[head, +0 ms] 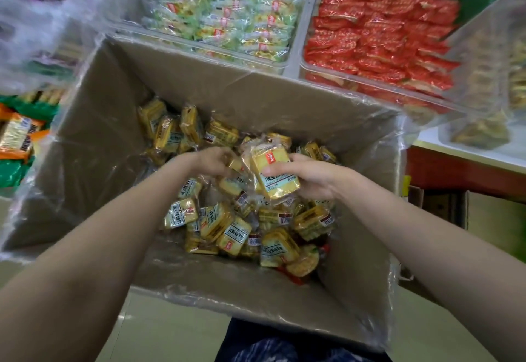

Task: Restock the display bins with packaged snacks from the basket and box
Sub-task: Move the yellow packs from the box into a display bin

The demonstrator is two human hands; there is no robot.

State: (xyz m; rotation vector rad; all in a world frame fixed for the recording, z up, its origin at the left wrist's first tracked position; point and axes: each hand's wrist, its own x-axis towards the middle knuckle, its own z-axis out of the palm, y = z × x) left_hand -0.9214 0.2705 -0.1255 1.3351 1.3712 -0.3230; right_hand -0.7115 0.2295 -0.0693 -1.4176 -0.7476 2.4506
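Both hands are down inside the big cardboard box, which has a clear plastic liner. The right hand holds one yellow snack pack. Its thumb lies flat across the top of the pack and its other fingers curl under it. The pack is lifted a little above the pile and tilts, with its long side running from the far left down to the near right. The left hand is just beside it, to the left. Its fingers are bent down into the snack pile, and they look to be pinching some packs, but blur hides just what they hold.

The next move is likely a lift up and away to the bins at the far side of the box. The green and yellow snack bin sits right past the far edge of the box. The red snack bin is by the far right corner, nearer the right hand. No bin with the same yellow packs can be told for sure.

Count: two hands, one box, one pack held up. There are two full bins straight ahead, and part of another bin at the right. The loose packs in the box are too many to count well, perhaps a few dozen. They lie in the middle and toward the near right of the box floor.
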